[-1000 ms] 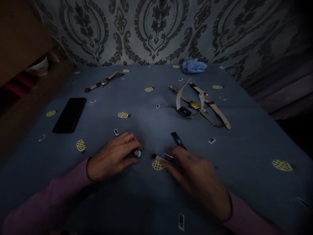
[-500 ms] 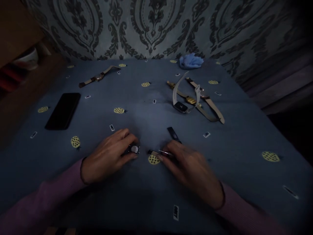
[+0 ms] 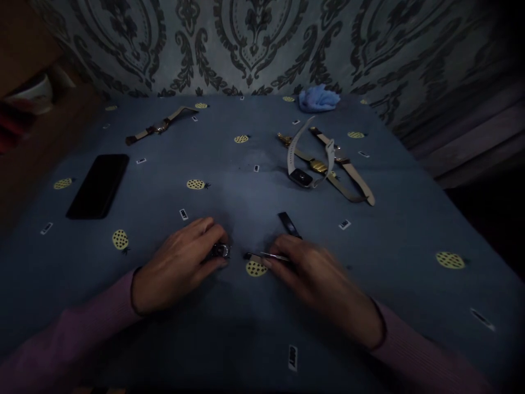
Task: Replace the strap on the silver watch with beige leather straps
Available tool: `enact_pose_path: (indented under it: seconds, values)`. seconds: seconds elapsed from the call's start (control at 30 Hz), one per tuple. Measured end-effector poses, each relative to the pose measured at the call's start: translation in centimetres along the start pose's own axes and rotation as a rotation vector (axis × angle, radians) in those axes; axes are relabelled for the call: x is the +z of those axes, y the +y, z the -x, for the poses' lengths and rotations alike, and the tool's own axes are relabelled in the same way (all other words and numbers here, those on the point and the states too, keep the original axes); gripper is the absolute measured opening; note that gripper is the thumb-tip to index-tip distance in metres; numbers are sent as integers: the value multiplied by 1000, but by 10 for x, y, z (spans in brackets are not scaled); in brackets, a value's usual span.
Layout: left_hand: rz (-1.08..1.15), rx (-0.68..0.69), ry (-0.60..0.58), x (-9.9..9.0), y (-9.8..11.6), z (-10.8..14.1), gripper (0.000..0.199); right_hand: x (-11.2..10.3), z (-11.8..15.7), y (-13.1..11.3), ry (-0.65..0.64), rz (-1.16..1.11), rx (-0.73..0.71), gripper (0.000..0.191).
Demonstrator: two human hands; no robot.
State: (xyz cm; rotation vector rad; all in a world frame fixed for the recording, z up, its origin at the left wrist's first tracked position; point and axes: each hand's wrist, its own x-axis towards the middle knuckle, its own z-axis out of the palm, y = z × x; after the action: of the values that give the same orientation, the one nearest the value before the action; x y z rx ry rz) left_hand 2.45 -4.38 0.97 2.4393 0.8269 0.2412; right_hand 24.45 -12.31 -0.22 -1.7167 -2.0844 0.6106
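Between the thumb and fingers of my left hand (image 3: 180, 268) is a small round watch case (image 3: 222, 250) with no strap visible on it. My right hand (image 3: 326, 284) pinches a thin, pointed metal tool (image 3: 271, 255), its tip directed left toward the case but apart from it. A dark strap piece (image 3: 289, 225) sticks out beyond the right knuckles. Another strap end (image 3: 255, 258), dark-tipped with a pale side, lies by the right fingertips; whether they touch it I cannot tell. The tool's rear part is hidden inside the hand.
Right of centre lie a smartwatch (image 3: 301, 177) with a pale band, a gold watch (image 3: 319, 166) and a watch with a beige strap (image 3: 358, 181). Further left are a brown-strapped watch (image 3: 161, 127) and a black phone (image 3: 98, 186). A crumpled blue cloth (image 3: 319, 99) rests near the wall.
The watch case has tilted slightly in my left hand, so its pale round face looks darker. The view has shifted a little; my right hand keeps the tool at nearly the same spot.
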Motion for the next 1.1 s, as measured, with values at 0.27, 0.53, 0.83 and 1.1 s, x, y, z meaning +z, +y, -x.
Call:
enact_pose_path:
  seconds: [0.27, 0.53, 0.83, 1.1]
  values:
    - [-10, 3, -11, -1, 1, -1, 16, -12, -6, -4, -102, -98, 111, 23]
    - [26, -18, -76, -4, 3, -1, 15, -11, -11, -2, -179, -317, 209, 26]
    - [72, -34, -91, -2, 1, -1, 14, -5, -9, 3, -208, -438, 272, 25]
    - [128, -44, -73, -4, 3, -2, 10, -4, -8, 1, -238, -402, 245, 21]
